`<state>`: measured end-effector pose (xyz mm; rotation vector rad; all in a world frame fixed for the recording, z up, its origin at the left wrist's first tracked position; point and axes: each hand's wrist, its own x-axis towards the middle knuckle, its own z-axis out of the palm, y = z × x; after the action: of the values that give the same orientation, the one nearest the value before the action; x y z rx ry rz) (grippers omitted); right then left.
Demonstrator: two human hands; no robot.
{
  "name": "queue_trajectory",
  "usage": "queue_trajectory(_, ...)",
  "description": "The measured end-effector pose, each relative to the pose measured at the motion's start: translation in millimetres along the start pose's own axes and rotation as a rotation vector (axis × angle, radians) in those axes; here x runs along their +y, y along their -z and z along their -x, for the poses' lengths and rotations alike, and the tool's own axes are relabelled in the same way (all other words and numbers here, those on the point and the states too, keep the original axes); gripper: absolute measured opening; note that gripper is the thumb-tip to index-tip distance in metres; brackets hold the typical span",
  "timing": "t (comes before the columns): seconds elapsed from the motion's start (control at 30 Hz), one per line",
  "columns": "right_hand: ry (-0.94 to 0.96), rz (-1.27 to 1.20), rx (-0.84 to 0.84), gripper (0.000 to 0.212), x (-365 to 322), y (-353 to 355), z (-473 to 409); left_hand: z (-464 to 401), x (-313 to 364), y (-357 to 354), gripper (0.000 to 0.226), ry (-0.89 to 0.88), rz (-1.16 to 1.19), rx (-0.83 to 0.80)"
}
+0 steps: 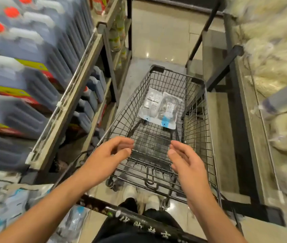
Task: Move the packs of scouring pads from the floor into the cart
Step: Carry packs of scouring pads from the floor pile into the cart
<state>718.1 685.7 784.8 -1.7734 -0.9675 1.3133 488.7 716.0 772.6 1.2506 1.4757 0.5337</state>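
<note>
Two flat clear-plastic packs of scouring pads with blue header tabs (160, 107) lying side by side on the wire floor at the far end of the black wire shopping cart (202, 123), right pack overlapping the left one slightly, tabs pointing toward the camera. More clear packs with blue tabs (72, 223), blurred, down on the floor at lower left, beside the cart's handle end. Left hand (107, 158) over the near end of the basket, fingers loosely curled, holding nothing. Right hand (186, 163) opposite it, palm facing inward, fingers relaxed and nearly straight, also empty. Hands apart, not touching the cart. Black cart handle bar with white lettering (139, 220) crossing below the forearms. White shoes (139, 195) visible under the basket on the glossy tiled floor (158, 32). Shelf of grey jugs with red caps (25, 55) on the left, pale bagged goods in a bin (275, 50) on the right, both motion-blurred.
</note>
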Motion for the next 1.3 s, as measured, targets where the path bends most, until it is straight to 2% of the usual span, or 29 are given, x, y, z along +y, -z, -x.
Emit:
queue_trajectory(0.13,0.021,0.009,-0.142,0.024,-11,0,11,52,6,34,0.021,-0.007,0.018,0.161)
queue_trajectory(0.33,0.166,0.173,-0.396,0.019,-26,-14,30,140,-7,51,0.022,0.011,0.073,0.451)
queue_trajectory(0.5,0.158,0.119,-0.609,0.013,-23,-29,65,251,-45,24,0.022,0.18,0.168,0.692)
queue_trajectory(0.6,-0.066,-0.096,-0.744,0.014,-19,-59,99,320,-75,5,0.022,0.29,0.248,0.886)
queue_trajectory(0.63,-0.087,-0.107,-0.784,0.014,-17,-71,112,343,-83,-2,0.024,0.326,0.266,0.949)
queue_trajectory(0.73,-0.042,-0.029,-0.954,0.014,-6,-107,156,407,-105,-22,0.03,0.401,0.35,1.131)
queue_trajectory(0.9,0.054,0.152,-1.176,0.013,12,-153,227,498,-150,-52,0.024,0.51,0.492,1.385)
queue_trajectory(1.1,0.093,0.359,-1.342,0.013,66,-207,311,585,-211,-82,0.023,0.626,0.67,1.565)
queue_trajectory(1.3,0.055,0.541,-1.387,0.01,135,-271,388,654,-284,-88,0.02,0.717,0.798,1.59)
